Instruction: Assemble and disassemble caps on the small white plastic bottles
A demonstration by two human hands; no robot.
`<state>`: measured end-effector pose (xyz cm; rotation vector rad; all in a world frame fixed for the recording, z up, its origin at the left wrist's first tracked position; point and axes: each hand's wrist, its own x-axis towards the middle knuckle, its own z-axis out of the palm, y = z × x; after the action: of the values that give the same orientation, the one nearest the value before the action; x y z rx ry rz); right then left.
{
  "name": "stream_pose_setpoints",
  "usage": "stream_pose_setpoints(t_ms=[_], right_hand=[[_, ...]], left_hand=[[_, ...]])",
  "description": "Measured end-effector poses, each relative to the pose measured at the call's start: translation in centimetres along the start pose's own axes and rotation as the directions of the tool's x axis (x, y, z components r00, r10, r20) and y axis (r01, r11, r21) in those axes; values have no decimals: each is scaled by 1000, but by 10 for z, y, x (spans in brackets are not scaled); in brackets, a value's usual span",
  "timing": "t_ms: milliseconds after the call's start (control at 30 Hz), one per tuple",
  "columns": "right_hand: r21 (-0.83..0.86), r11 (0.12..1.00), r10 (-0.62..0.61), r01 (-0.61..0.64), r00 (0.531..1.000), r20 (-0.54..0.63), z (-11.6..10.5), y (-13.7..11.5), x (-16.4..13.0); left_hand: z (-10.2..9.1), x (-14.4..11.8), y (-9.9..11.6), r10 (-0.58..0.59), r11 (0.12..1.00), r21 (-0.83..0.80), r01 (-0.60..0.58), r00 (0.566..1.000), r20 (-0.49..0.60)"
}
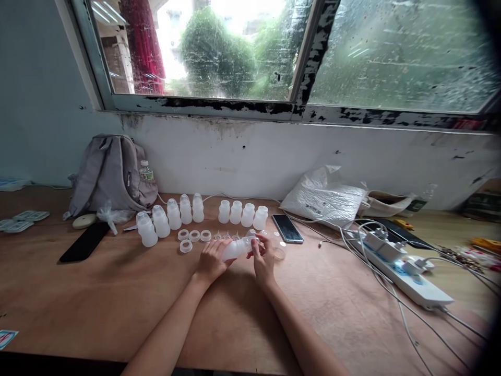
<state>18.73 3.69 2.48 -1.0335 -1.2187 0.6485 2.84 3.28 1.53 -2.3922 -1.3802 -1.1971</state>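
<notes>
My left hand grips the body of a small white plastic bottle lying sideways above the wooden table. My right hand pinches the bottle's neck end, fingers on its top. Just behind the hands lie several white rings and small clear nipples. A clear cap sits right of my right hand. Two rows of upright white bottles stand behind: capped bottles to the left, open bottles in the middle.
A grey backpack leans on the wall at the left, a black phone before it. Another phone lies right of the bottles. A white plastic bag, a power strip and tangled cables fill the right side.
</notes>
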Motion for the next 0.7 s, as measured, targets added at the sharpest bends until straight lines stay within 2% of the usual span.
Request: stream_pose_setpoints(t_ms=[533, 700], right_hand=[[108, 992, 64, -68, 997, 41, 3, 4, -6], [120, 988, 84, -95, 992, 92, -1, 4, -7]], left_hand=[[2, -4, 3, 18, 1000, 21, -18, 1000, -18], [4, -8, 6, 17, 1000, 23, -17, 1000, -3]])
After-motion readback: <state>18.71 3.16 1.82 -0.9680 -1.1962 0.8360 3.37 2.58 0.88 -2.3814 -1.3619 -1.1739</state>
